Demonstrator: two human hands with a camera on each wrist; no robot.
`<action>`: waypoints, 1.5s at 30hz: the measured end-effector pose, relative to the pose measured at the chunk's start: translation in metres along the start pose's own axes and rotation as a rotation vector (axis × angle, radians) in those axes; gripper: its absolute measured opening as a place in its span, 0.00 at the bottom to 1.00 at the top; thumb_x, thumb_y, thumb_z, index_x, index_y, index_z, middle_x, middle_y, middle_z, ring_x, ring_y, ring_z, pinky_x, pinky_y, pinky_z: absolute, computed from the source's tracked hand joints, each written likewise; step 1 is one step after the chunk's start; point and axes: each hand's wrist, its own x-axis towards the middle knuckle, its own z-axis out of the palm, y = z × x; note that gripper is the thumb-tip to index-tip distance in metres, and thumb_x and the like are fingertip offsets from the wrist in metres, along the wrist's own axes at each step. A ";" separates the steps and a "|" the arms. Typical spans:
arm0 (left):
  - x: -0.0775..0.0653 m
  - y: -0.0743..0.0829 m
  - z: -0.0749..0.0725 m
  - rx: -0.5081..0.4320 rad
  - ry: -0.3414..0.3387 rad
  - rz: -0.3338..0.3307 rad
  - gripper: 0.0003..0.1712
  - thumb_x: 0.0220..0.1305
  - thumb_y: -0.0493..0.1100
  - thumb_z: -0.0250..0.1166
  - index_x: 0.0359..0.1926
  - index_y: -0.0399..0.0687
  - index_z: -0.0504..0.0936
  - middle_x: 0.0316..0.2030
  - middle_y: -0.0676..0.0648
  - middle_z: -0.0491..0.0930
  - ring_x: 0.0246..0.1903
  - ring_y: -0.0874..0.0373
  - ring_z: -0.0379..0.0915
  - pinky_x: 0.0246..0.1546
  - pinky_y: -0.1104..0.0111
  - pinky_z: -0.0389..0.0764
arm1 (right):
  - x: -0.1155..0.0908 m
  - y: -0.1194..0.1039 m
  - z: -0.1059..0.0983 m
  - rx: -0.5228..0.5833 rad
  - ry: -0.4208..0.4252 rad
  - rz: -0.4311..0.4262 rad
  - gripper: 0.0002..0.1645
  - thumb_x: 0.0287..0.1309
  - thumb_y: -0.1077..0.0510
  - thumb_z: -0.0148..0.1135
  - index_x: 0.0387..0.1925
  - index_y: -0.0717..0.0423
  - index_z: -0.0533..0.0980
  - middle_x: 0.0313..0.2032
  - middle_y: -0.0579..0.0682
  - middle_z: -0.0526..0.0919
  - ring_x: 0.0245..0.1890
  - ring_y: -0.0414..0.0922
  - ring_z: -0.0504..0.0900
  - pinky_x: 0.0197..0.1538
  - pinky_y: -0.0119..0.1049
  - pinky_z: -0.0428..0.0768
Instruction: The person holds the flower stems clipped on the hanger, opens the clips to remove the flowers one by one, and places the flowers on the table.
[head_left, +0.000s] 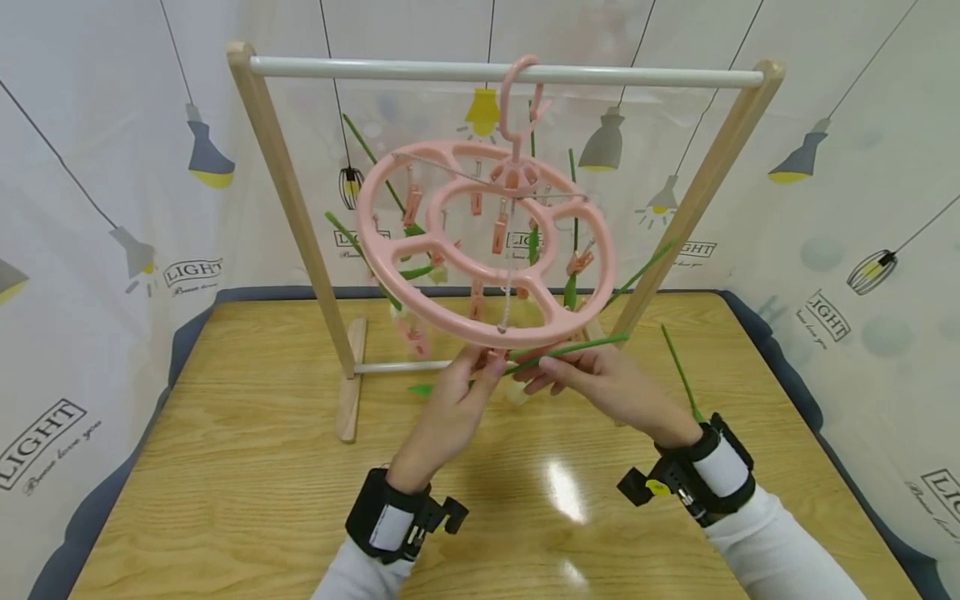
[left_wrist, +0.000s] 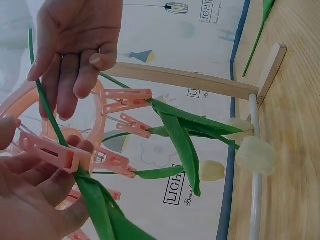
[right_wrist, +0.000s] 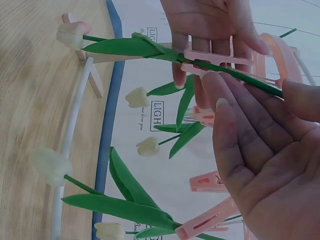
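Note:
A pink round clip hanger (head_left: 420,304) hangs by its hook with several clothespins below. My left hand (head_left: 453,404) holds a pink clothespin (left_wrist: 47,150) at its near rim, thumb on one side and fingers on the other. Between that pin's jaws passes the green stem of an artificial white tulip (right_wrist: 70,35), its leaf and bloom hanging below. My right hand (head_left: 600,379) pinches the stem's upper part between thumb and fingers, other fingers fairly straight. Clipped around the hanger are more white tulips (left_wrist: 257,155), blooms down.
A wooden rack (head_left: 288,200) with a white top bar (head_left: 375,68) carries the hanger and stands on the wooden table (head_left: 225,467). Another green stem (head_left: 678,367) lies on the table, right of the rack, partly behind my right wrist. A lamp-printed cloth (head_left: 862,275) surrounds the table.

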 end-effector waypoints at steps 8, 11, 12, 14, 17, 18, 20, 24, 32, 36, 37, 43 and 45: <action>-0.003 0.001 -0.006 0.017 0.084 0.041 0.15 0.74 0.46 0.56 0.58 0.49 0.74 0.51 0.46 0.79 0.54 0.53 0.76 0.57 0.55 0.77 | 0.002 0.001 0.005 -0.033 -0.039 -0.033 0.19 0.75 0.49 0.48 0.60 0.48 0.75 0.52 0.48 0.85 0.49 0.45 0.84 0.53 0.43 0.81; -0.005 0.001 -0.009 0.030 0.089 0.037 0.13 0.73 0.46 0.57 0.54 0.49 0.76 0.48 0.47 0.80 0.52 0.55 0.77 0.53 0.58 0.78 | 0.003 0.002 0.006 -0.028 -0.036 -0.089 0.19 0.75 0.53 0.49 0.60 0.54 0.76 0.53 0.54 0.85 0.48 0.46 0.85 0.52 0.44 0.82; -0.005 0.001 -0.010 0.033 0.087 0.033 0.13 0.73 0.46 0.57 0.54 0.50 0.76 0.47 0.47 0.80 0.51 0.56 0.77 0.53 0.60 0.79 | 0.003 0.002 0.006 -0.022 -0.031 -0.107 0.19 0.75 0.54 0.49 0.59 0.55 0.76 0.52 0.56 0.85 0.48 0.47 0.85 0.51 0.43 0.82; -0.006 0.000 -0.012 0.037 0.086 0.030 0.12 0.73 0.46 0.57 0.53 0.49 0.77 0.47 0.47 0.81 0.50 0.56 0.77 0.51 0.62 0.79 | 0.002 0.002 0.007 -0.030 -0.010 -0.128 0.19 0.75 0.54 0.48 0.58 0.58 0.77 0.51 0.57 0.85 0.47 0.47 0.86 0.50 0.41 0.83; -0.006 -0.001 -0.014 0.043 0.081 0.041 0.12 0.73 0.44 0.57 0.53 0.47 0.78 0.46 0.46 0.82 0.48 0.55 0.78 0.49 0.64 0.80 | 0.001 0.001 0.008 -0.035 0.036 -0.120 0.19 0.76 0.53 0.48 0.54 0.58 0.79 0.48 0.55 0.87 0.46 0.49 0.86 0.49 0.38 0.83; -0.006 -0.001 -0.015 0.048 0.081 0.048 0.12 0.73 0.44 0.57 0.52 0.46 0.79 0.46 0.45 0.82 0.48 0.55 0.78 0.48 0.65 0.80 | 0.001 0.002 0.008 -0.036 0.052 -0.114 0.19 0.76 0.52 0.48 0.53 0.57 0.79 0.47 0.54 0.88 0.46 0.49 0.86 0.49 0.37 0.83; -0.005 -0.001 -0.015 0.065 0.088 0.072 0.11 0.73 0.42 0.57 0.51 0.44 0.79 0.45 0.44 0.82 0.47 0.54 0.79 0.48 0.65 0.81 | 0.000 0.002 0.008 -0.033 0.085 -0.107 0.18 0.75 0.52 0.49 0.51 0.55 0.80 0.46 0.53 0.88 0.45 0.47 0.86 0.48 0.36 0.83; -0.005 -0.002 -0.014 0.111 0.102 0.126 0.09 0.71 0.40 0.59 0.49 0.43 0.79 0.42 0.43 0.82 0.44 0.54 0.80 0.48 0.65 0.82 | 0.001 0.004 0.010 -0.063 0.165 -0.166 0.15 0.73 0.56 0.53 0.46 0.55 0.84 0.41 0.53 0.89 0.41 0.41 0.87 0.43 0.37 0.85; -0.006 -0.002 -0.013 0.134 0.094 0.190 0.14 0.67 0.38 0.62 0.53 0.41 0.79 0.44 0.41 0.82 0.45 0.53 0.81 0.50 0.63 0.83 | 0.000 0.007 0.019 -0.068 0.308 -0.246 0.10 0.68 0.59 0.60 0.39 0.55 0.86 0.34 0.51 0.90 0.33 0.37 0.86 0.36 0.37 0.86; -0.006 -0.002 -0.012 0.133 0.090 0.185 0.15 0.66 0.38 0.63 0.53 0.40 0.79 0.44 0.39 0.83 0.45 0.51 0.82 0.49 0.65 0.84 | 0.002 0.007 0.024 -0.050 0.341 -0.288 0.09 0.66 0.62 0.61 0.39 0.59 0.86 0.33 0.54 0.90 0.31 0.36 0.86 0.34 0.37 0.86; -0.006 -0.002 -0.012 0.132 0.089 0.186 0.15 0.66 0.38 0.63 0.53 0.40 0.79 0.44 0.39 0.83 0.45 0.51 0.82 0.49 0.65 0.84 | 0.002 0.008 0.025 -0.047 0.348 -0.296 0.09 0.66 0.62 0.61 0.39 0.59 0.86 0.33 0.55 0.90 0.31 0.36 0.86 0.35 0.37 0.86; -0.006 -0.002 -0.012 0.119 0.087 0.181 0.14 0.66 0.39 0.63 0.50 0.38 0.79 0.42 0.38 0.83 0.43 0.51 0.83 0.47 0.66 0.85 | 0.003 0.010 0.028 -0.026 0.387 -0.309 0.09 0.66 0.64 0.60 0.41 0.62 0.85 0.37 0.58 0.89 0.35 0.34 0.86 0.38 0.35 0.86; -0.007 -0.002 -0.012 0.115 0.089 0.179 0.13 0.66 0.39 0.63 0.49 0.38 0.79 0.42 0.38 0.83 0.44 0.51 0.83 0.48 0.66 0.85 | 0.003 0.010 0.029 -0.017 0.391 -0.301 0.10 0.66 0.63 0.60 0.42 0.62 0.85 0.37 0.59 0.89 0.36 0.34 0.87 0.38 0.35 0.86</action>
